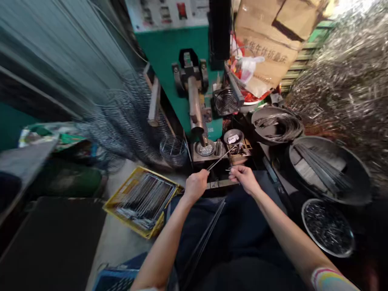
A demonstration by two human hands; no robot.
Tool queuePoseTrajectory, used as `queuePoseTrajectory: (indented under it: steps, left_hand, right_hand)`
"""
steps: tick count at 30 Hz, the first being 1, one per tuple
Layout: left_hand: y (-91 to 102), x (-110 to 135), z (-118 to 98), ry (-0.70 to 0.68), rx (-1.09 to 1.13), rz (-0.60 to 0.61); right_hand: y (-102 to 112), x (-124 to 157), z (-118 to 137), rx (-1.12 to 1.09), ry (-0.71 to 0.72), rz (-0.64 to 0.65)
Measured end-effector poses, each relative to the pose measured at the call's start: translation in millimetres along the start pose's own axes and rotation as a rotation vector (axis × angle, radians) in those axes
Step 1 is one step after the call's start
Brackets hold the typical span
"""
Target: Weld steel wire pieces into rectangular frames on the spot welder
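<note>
My left hand (196, 184) is closed round a thin metal rod (218, 158) that slants up to the right toward a small tray on the machine's bench. My right hand (243, 178) is closed in a pinch just right of it, on something too small to make out. Both hands hover over the front edge of the bench, below the green machine (178, 60) and its metal ram (195, 107). A small dish of metal bits (206, 149) sits under the ram. More long rods (201, 244) lie across my lap.
A yellow crate (142, 200) of rods lies on the floor at left. Wire coils (127, 121) lean behind it. At right stand round pans: one with long rods (329, 169), one with small dark pieces (327, 227), one with bent wire (277, 125). A fan (226, 102) and cardboard boxes (269, 40) are behind.
</note>
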State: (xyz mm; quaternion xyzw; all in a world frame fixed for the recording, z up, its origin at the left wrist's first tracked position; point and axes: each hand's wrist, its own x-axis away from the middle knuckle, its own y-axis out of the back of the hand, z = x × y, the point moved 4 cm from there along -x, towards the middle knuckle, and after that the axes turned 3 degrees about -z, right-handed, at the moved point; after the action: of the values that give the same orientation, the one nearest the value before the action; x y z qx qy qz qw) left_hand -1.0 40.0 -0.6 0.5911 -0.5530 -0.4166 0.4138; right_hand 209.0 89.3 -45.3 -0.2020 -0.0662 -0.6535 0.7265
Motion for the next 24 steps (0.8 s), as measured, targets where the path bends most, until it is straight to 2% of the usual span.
queuePoseTrajectory:
  steps: [4,9,14,24]
  left_hand:
    - [9.1,23,12,-0.008,0.221,-0.137]
    - [19.5,39,19,-0.024,0.418,-0.245]
    - [24.2,44,25,-0.006,0.521,-0.286]
    - [29.8,40,32,0.017,0.594,-0.359]
  right_hand:
    - [-41,-14,-11,0.025,-0.008,0.04]
    - [-72,-20,3,-0.01,0.042,0.06]
    - [-88,-18,21,-0.1,0.139,0.082]
    - [-106,-28,28,-0.127,0.216,0.129]
